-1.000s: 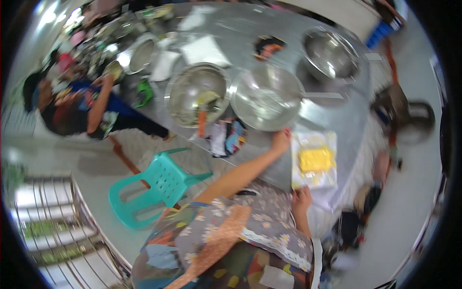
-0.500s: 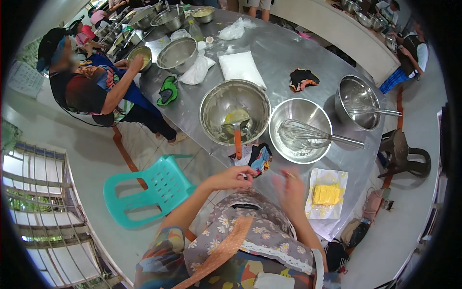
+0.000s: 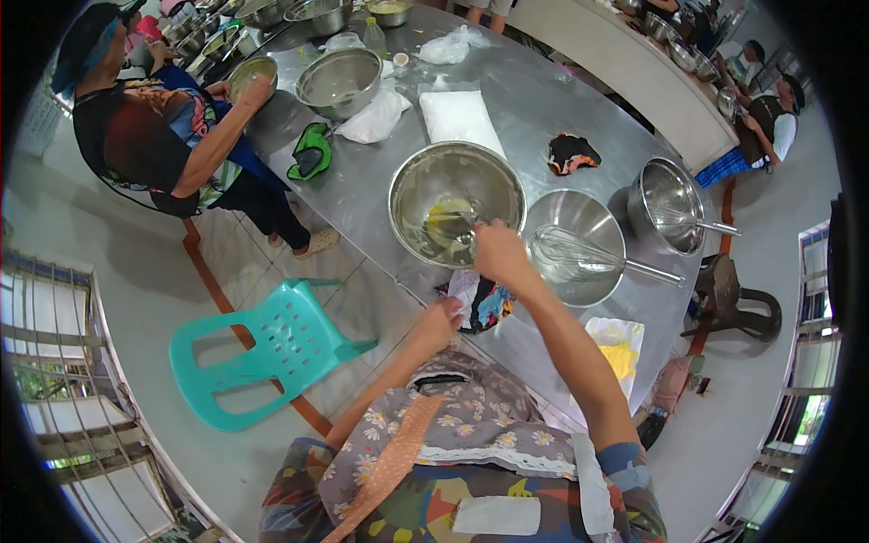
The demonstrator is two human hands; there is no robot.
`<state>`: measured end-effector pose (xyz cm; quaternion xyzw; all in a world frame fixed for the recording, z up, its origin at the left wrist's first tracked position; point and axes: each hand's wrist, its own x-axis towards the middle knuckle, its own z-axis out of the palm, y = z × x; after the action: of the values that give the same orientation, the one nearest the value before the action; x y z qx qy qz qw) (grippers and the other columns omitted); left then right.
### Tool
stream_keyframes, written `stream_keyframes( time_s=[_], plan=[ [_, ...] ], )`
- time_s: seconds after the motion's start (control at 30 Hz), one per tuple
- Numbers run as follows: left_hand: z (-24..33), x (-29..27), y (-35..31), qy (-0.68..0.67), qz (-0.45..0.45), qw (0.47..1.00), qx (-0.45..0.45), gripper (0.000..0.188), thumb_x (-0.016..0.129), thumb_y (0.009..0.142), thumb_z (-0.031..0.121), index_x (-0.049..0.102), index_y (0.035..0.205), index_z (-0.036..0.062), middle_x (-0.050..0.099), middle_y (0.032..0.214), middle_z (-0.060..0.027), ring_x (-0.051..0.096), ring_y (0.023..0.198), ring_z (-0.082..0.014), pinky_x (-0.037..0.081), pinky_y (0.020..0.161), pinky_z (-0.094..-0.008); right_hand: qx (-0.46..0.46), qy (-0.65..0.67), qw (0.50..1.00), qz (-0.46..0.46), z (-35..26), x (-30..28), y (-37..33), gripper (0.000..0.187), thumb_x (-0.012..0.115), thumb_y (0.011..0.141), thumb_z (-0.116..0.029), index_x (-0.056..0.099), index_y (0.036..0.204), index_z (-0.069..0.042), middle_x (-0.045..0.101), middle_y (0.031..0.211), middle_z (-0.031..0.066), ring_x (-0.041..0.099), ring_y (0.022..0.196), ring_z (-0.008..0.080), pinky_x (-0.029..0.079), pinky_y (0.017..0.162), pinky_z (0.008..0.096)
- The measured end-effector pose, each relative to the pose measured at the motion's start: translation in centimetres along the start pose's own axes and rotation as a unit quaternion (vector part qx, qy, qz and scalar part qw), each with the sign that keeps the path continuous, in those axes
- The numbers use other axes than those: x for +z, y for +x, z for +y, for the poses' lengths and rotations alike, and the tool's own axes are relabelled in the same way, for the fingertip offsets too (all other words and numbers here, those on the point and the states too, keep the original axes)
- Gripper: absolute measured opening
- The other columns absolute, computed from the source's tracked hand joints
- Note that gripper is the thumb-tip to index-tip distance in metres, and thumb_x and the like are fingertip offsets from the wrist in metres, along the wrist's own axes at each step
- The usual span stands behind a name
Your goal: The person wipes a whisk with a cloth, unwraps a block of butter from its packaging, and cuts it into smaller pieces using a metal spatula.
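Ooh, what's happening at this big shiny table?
Someone's right hand holds a spatula over yellow stuff in a metal bowl. Their left hand is down at a colourful cloth by the table's edge. A whisk rests in the next bowl, and a yellow block sits on paper, partly behind the right forearm.

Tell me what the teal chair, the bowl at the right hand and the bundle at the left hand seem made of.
Chair: likely moulded plastic with a soft sheen; frame and perforated panel look like one piece.
Bowl: probably stainless steel, polished; silvery grey with a bright rim, though smears dull the inside.
Bundle: apparently matte fabric, judging by its soft folds; the fibre can't be told.
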<state>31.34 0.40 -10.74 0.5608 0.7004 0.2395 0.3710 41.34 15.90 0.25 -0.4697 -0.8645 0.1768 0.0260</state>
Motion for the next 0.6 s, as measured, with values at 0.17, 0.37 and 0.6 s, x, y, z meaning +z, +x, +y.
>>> stream_keyframes(
  time_s=[0.17, 0.37, 0.6],
  plan=[
    [2.7, 4.8, 3.5, 0.222, 0.084, 0.962, 0.137, 0.027, 0.066, 0.072, 0.025, 0.053, 0.089, 0.0077, 0.052, 0.090, -0.0088, 0.055, 0.085, -0.0256, 0.048, 0.065, -0.0378, 0.012, 0.161, 0.987, -0.018, 4.9, -4.2, -1.9, 0.029, 0.053, 0.070, -0.007, 0.059, 0.096, 0.007, 0.059, 0.099, 0.0243, 0.060, 0.087, 0.0341, 0.047, 0.074, 0.0406],
    [0.3, 8.7, 6.0, 0.284, 0.109, 0.946, 0.110, 0.023, 0.063, 0.074, 0.022, 0.051, 0.089, 0.0081, 0.052, 0.090, -0.0080, 0.054, 0.086, -0.0250, 0.047, 0.069, -0.0373, 0.115, 0.395, 0.909, 0.062, 5.8, -2.6, -7.4, 0.040, 0.059, 0.078, -0.010, 0.052, 0.115, 0.004, 0.055, 0.072, 0.0007, 0.046, 0.055, 0.0069, 0.037, 0.046, 0.0237],
    [1.3, 2.4, 3.2, -0.154, 0.060, 0.983, 0.081, 0.018, 0.057, 0.081, 0.014, 0.050, 0.096, 0.0052, 0.056, 0.090, -0.0066, 0.055, 0.083, -0.0207, 0.045, 0.069, -0.0348, 0.162, 0.604, 0.773, 0.109, 2.6, 0.2, -11.1, 0.047, 0.062, 0.080, -0.015, 0.048, 0.122, 0.001, 0.046, 0.060, -0.0066, 0.032, 0.041, 0.0015, 0.022, 0.036, 0.0185]
  ],
)
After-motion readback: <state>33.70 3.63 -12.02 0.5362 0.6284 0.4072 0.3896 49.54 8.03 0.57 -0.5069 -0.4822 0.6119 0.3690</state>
